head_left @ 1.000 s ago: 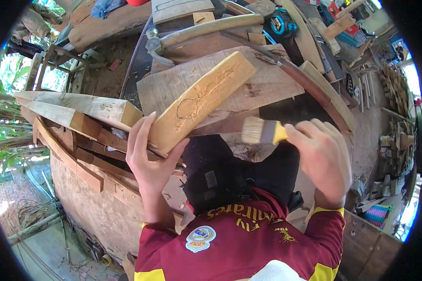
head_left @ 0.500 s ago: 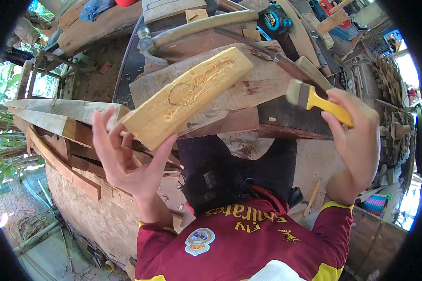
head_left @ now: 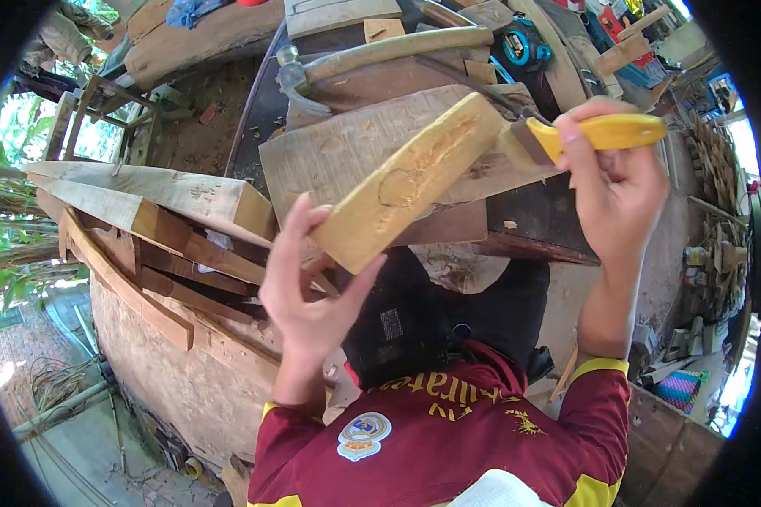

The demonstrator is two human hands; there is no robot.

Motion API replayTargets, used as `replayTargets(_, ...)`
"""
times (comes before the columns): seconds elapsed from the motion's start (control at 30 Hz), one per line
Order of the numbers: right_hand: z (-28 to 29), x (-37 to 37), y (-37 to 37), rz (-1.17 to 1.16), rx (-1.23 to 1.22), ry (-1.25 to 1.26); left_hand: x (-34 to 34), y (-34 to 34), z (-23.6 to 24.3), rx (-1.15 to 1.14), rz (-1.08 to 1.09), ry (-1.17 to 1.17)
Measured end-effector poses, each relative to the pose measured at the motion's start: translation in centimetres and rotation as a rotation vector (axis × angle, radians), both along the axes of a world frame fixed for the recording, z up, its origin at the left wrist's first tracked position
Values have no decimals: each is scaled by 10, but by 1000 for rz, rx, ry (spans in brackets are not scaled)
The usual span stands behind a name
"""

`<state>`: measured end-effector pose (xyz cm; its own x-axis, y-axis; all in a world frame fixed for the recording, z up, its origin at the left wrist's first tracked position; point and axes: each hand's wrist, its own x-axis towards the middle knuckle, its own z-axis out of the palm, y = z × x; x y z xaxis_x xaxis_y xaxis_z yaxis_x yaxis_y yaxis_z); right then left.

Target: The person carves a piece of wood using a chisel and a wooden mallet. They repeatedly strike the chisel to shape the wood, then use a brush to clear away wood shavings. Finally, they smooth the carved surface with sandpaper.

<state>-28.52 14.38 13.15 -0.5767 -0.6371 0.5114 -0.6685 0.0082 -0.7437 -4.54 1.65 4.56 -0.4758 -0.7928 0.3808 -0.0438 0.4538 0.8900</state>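
A light wooden block [head_left: 414,182], gouged along its face and marked with a drawn circle, is tilted above the bench. My left hand [head_left: 313,283] grips its lower left end between thumb and fingers. In my right hand [head_left: 613,173] is a paintbrush [head_left: 617,133] with a yellow handle, held by thumb and fingers. The brush's pale bristles [head_left: 512,145] are at the block's upper right end; whether they touch it I cannot tell. Beneath the block lies a wide flat board [head_left: 321,152] on the dark workbench.
A hammer [head_left: 397,52] with a curved wooden handle lies at the back of the bench, left of a blue tape measure [head_left: 522,46]. Long timber beams [head_left: 169,211] stick out at the left. A stool frame [head_left: 101,110] stands at the far left.
The block and my left hand have shifted right in view. My right hand has turned the brush, its handle now pointing right, and brought the bristles to the block's end.
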Motion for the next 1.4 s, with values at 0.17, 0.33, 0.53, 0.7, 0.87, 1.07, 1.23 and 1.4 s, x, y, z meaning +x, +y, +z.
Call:
replayTargets(0.17,-5,35,-29,164,-379,-119,1,12,-10,-71,29,-95)
replayTargets(0.33,-19,16,-45,133,-239,335,1,8,-6,-108,-3,-148)
replayTargets(0.53,-2,22,-46,196,-152,452,0,9,-11,-142,29,-138)
replayTargets(0.7,-11,14,-43,138,-123,344,-1,8,-12,-184,47,-131)
replayTargets(0.87,-9,35,-35,334,-146,49,-2,6,-11,-219,43,-139)
replayTargets(1.07,-16,0,-49,192,-249,389,3,4,-15,-185,-54,-124)
replayTargets(1.23,-15,16,-32,107,-231,153,14,-1,-22,-145,-168,-68)
replayTargets(1.4,-12,50,-35,492,-228,-249,6,2,-23,-172,-94,-58)
